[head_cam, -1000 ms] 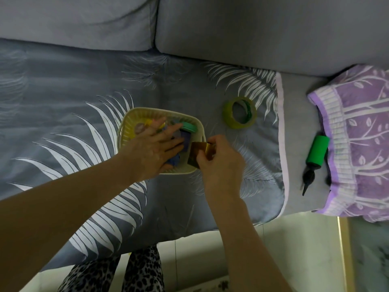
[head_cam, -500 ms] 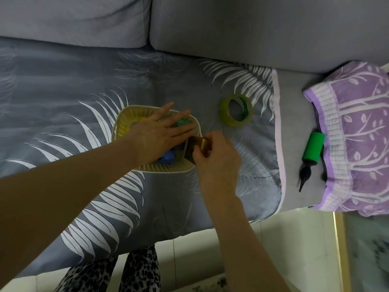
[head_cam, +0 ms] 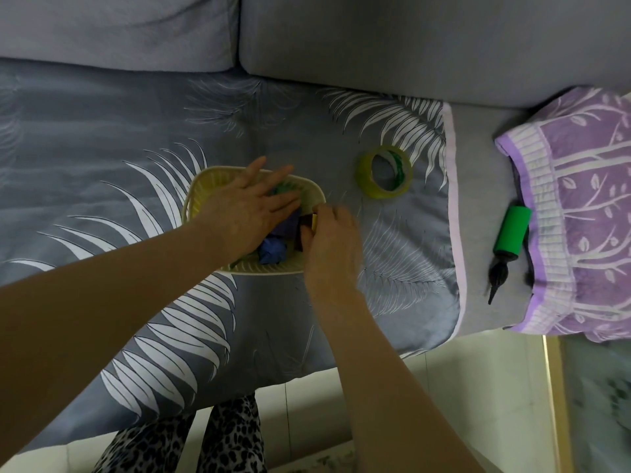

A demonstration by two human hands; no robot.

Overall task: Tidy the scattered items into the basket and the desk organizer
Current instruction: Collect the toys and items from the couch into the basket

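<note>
On the grey sofa, the left hand (head_cam: 251, 213) now lies flat and open over the basket (head_cam: 201, 196). The right hand (head_cam: 333, 244) has pushed its pinched dark box (head_cam: 306, 224) deeper inside, so only the tape roll (head_cam: 384, 172), beyond this hand, remains.

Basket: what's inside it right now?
In the basket: a blue crumpled item, a dark purple piece and something green. The right hand pushes a dark brown block in. The left hand covers the rest.
</note>
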